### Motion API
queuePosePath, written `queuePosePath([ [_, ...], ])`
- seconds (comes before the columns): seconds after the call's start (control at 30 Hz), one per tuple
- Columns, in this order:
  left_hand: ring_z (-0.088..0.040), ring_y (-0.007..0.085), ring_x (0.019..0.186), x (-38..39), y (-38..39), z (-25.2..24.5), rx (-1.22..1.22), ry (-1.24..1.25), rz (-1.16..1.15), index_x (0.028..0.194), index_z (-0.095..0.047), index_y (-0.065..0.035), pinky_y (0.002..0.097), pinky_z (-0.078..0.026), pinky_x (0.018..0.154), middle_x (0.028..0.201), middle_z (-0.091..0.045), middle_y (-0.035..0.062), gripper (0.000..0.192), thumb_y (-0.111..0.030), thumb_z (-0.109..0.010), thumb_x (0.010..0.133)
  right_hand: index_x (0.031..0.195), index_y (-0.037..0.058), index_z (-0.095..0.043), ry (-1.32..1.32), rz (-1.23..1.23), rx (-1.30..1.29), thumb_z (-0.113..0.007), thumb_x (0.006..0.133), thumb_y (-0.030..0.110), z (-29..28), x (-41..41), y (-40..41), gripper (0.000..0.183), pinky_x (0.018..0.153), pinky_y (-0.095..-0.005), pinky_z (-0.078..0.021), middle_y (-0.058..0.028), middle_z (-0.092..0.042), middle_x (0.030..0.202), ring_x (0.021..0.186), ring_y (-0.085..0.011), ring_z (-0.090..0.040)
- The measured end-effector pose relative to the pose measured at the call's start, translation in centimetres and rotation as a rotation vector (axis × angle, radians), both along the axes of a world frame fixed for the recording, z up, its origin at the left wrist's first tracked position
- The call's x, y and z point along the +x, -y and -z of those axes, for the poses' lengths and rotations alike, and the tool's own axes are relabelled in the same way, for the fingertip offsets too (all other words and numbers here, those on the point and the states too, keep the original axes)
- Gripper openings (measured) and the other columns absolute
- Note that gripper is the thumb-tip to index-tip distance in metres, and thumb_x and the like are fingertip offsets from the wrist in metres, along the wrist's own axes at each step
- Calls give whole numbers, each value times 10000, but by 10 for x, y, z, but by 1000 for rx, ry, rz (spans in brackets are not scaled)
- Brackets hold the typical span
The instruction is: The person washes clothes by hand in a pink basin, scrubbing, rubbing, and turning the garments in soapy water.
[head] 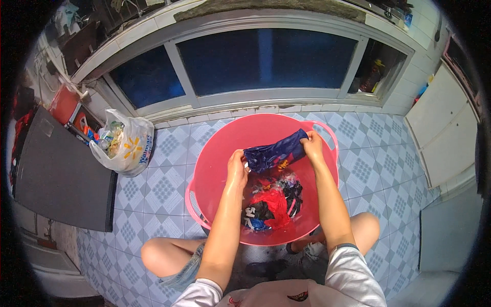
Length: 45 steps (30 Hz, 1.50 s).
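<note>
A dark navy garment with a red and yellow print is stretched between my two hands, above the inside of a large pink plastic tub. My left hand grips its left end, and my right hand pinches the upper right corner. Below it, wet clothes lie in water at the tub's bottom. Among them are a red cloth, a black piece with white lettering and a blue piece. The tub stands on the floor between my bent legs.
A white plastic Walmart bag filled with refuse stands left on the blue patterned tile floor, beside a dark grey panel. Low sliding cabinet doors run along the far side. White cabinet doors stand to the right.
</note>
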<state>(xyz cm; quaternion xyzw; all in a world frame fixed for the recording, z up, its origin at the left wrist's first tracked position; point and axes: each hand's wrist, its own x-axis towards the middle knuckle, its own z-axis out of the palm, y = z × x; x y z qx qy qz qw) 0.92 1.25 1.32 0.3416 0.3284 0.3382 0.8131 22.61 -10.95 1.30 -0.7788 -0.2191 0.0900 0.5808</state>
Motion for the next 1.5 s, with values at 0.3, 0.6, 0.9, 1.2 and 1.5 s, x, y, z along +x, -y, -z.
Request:
queuePosePath([
  [0.3,-576,272,598,4,21,40,985,-854,-412,794,-565,-17,359,-471,615,667,-586,126,85,-83,-581,742,943,-2,-591,-301,-661,381,-547,733,-70,-41,-55,-9,225,753,-235,-440,-19,-600,869,826,-97,-553],
  [0.6,-594,201,838,20,25,45,639,-478,369,999,-578,15,329,-472,717,897,-642,120,216,-127,-475,873,924,-4,-601,-303,-910,380,-544,726,-33,-70,-95,-10,208,684,-231,-454,-5,-594,818,774,-80,-553],
  [0.9,-562,201,956,17,23,79,714,-543,694,1088,-549,18,323,-451,817,1025,-616,120,291,-164,-521,863,865,-32,-608,-288,-1196,341,-542,691,-49,-74,-121,-7,187,685,-236,-456,-26,-607,771,736,-84,-560],
  [1.2,-543,185,977,10,17,82,527,-665,962,1105,-544,10,322,-437,847,1057,-600,110,322,-201,-547,861,801,-23,-609,-388,-1411,547,-548,697,-44,-99,-144,9,123,595,-210,-398,2,-579,708,663,-58,-512],
  [1.5,-525,168,999,-3,16,85,291,-734,1238,1121,-540,1,321,-423,878,1089,-585,100,356,-238,-574,860,915,26,-604,414,-507,-306,-520,702,99,-75,-91,3,240,786,-489,-461,-220,-623,898,894,-397,-585],
])
